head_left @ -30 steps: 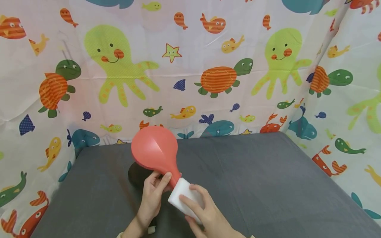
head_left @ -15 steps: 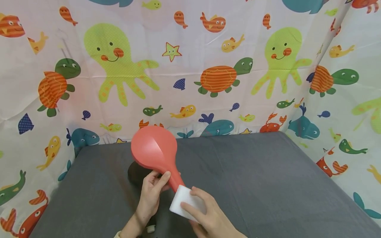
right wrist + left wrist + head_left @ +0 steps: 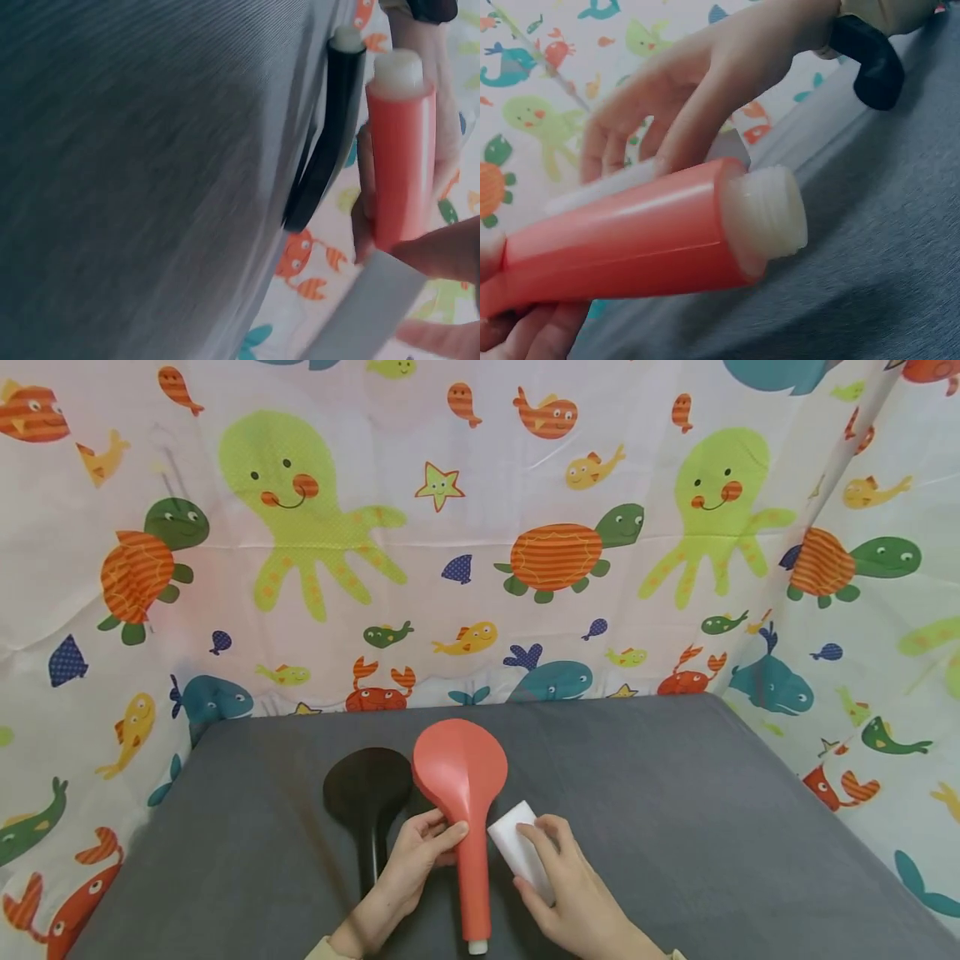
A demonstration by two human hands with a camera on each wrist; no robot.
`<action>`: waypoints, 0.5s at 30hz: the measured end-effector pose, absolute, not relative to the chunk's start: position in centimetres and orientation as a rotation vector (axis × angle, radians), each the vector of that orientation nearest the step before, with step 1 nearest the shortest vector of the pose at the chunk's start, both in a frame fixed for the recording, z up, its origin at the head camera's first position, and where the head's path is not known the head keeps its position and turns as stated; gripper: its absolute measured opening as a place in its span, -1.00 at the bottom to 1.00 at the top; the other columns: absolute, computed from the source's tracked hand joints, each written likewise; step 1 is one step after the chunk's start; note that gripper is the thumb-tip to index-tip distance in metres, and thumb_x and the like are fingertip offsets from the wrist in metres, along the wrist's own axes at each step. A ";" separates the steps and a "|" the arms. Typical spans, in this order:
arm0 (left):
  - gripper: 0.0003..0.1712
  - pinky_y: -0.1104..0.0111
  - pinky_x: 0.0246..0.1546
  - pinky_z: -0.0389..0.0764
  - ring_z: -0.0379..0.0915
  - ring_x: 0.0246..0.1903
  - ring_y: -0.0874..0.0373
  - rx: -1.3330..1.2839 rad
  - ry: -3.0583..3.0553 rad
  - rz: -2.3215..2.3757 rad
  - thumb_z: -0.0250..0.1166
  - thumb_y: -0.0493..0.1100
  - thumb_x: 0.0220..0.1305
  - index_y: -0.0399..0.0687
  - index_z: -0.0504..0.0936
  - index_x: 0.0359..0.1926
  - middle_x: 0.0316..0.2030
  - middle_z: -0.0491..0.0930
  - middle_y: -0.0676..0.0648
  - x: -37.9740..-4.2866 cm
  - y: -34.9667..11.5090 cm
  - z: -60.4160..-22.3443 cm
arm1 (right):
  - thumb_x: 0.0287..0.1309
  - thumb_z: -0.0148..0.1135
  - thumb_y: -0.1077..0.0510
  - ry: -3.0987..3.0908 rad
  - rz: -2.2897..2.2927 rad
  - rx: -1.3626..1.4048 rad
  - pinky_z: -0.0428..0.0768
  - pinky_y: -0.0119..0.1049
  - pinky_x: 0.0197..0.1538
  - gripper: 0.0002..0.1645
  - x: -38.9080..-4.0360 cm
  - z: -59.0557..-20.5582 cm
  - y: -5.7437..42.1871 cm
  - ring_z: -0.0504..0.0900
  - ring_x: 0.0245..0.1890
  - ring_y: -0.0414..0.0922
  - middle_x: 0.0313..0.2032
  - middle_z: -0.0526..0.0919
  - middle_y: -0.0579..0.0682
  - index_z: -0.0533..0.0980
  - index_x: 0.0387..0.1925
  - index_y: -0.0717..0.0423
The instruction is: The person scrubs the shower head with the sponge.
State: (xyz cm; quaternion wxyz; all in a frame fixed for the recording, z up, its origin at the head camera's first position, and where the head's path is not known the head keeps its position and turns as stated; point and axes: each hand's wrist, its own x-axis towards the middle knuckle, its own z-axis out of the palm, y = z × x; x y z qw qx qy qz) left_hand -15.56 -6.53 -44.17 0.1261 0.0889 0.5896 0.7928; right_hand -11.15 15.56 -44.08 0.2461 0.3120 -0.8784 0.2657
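In the head view my left hand [image 3: 416, 864] grips a red shower head [image 3: 459, 768] at its neck, round head pointing away and handle towards me. A pale threaded end [image 3: 772, 214] sticks out of the handle, large in the left wrist view. My right hand [image 3: 577, 885] pinches a white sponge block [image 3: 521, 852] between thumb and fingers, just right of the red handle. Seen from the right wrist, the sponge [image 3: 371, 307] is near the lower edge, close to the red handle [image 3: 401, 157].
A black shower head [image 3: 367, 789] lies on the dark grey table cloth [image 3: 675, 827], left of the red one and partly behind my left hand. A white curtain [image 3: 480, 468] with printed sea animals stands round the table's back and sides.
The red shower head has swung from a leftward tilt to nearly straight, shifting right and exposing the black one. The sponge slid down the handle and now sits apart, to its right.
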 end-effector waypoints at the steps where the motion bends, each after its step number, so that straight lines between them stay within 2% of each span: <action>1: -0.51 0.31 -0.27 0.61 0.61 -0.29 0.12 0.244 1.721 2.295 0.22 -0.25 0.25 -0.52 0.37 0.09 -0.19 0.62 -0.18 -15.7 -6.5 -44.5 | -0.09 0.38 0.17 -2.413 0.684 0.807 0.54 -0.30 -0.30 -0.34 -11.1 -44.2 15.8 0.43 -0.17 -0.10 -0.03 0.30 0.09 0.37 0.10 0.17; 4: -0.49 0.35 -0.30 0.61 0.63 -0.32 0.13 0.191 1.736 2.274 0.22 -0.22 0.25 -0.52 0.37 0.10 -0.19 0.62 -0.20 -15.9 -6.3 -45.2 | -0.20 0.44 0.16 -2.454 0.583 0.672 0.50 -0.34 -0.42 -0.33 -10.8 -44.6 16.2 0.42 -0.26 -0.11 -0.13 0.34 0.07 0.42 0.03 0.21; 9: -0.47 0.38 -0.33 0.61 0.62 -0.36 0.19 0.123 1.736 2.249 0.22 -0.19 0.25 -0.52 0.37 0.10 -0.23 0.64 -0.15 -16.4 -5.9 -46.0 | -0.19 0.43 0.08 -2.544 0.504 0.490 0.35 -0.41 -0.62 -0.39 -10.4 -44.9 16.4 0.38 -0.36 -0.09 -0.24 0.33 0.06 0.43 -0.06 0.22; 15: -0.48 0.39 -0.33 0.61 0.62 -0.39 0.20 0.065 1.699 2.250 0.22 -0.15 0.26 -0.50 0.40 0.08 -0.32 0.64 -0.07 -17.2 -5.3 -46.5 | -0.18 0.42 0.02 -2.616 0.420 0.414 0.30 -0.39 -0.67 -0.44 -10.5 -45.0 16.4 0.36 -0.38 -0.05 -0.31 0.31 0.07 0.43 -0.17 0.24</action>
